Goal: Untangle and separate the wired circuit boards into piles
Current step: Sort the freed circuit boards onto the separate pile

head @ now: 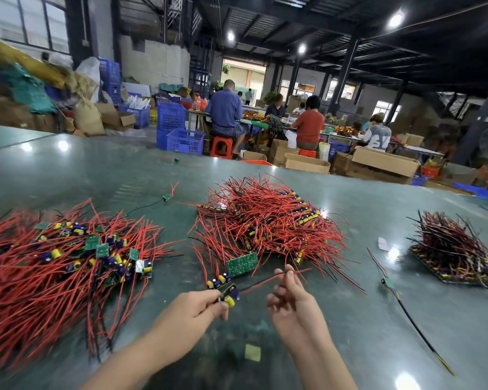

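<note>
1 head-worn view, forward and down, close over table point(350, 319)

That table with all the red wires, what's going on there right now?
A person is sorting wired circuit boards on a green table. The left hand pinches one small board, while the right hand holds that board's red wire near its far end, stretching it out. A tangled heap sits just beyond the hands, a spread pile lies to the left, and a darker stack to the right.
</note>
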Available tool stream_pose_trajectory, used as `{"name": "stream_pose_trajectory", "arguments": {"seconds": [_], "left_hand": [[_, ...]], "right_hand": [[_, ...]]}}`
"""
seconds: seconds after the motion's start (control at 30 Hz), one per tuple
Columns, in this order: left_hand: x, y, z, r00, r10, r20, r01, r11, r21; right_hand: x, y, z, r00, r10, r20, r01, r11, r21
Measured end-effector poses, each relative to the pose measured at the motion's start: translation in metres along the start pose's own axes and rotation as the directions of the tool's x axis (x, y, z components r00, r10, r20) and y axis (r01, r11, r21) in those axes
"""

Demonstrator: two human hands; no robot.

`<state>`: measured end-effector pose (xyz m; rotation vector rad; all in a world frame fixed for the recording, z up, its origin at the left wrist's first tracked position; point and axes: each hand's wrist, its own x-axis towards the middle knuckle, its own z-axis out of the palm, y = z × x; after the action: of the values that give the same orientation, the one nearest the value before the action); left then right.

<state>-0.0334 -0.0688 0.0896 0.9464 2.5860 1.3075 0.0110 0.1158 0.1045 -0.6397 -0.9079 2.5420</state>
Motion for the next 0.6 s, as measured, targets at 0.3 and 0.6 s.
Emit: {"name": "stream_pose_trajectory", "arguments": {"seconds": [0.3,0.6], "left_hand": [[-0.005,0.008,-0.001,0.996,0.075,-0.039,-0.043,0.847,0.53],[-0.001,0.007,-0.005,1.0,-0.01,0.023,0.003,0.96,0.281]], "right_hand": [[0.002,-0.015,-0.01,0.948,-0.302,-0.098,0.246,0.894,-0.375],[0.001,-0.021,-0.01,0.824,-0.563,0.062,0.474,0.627,-0.619]]}}
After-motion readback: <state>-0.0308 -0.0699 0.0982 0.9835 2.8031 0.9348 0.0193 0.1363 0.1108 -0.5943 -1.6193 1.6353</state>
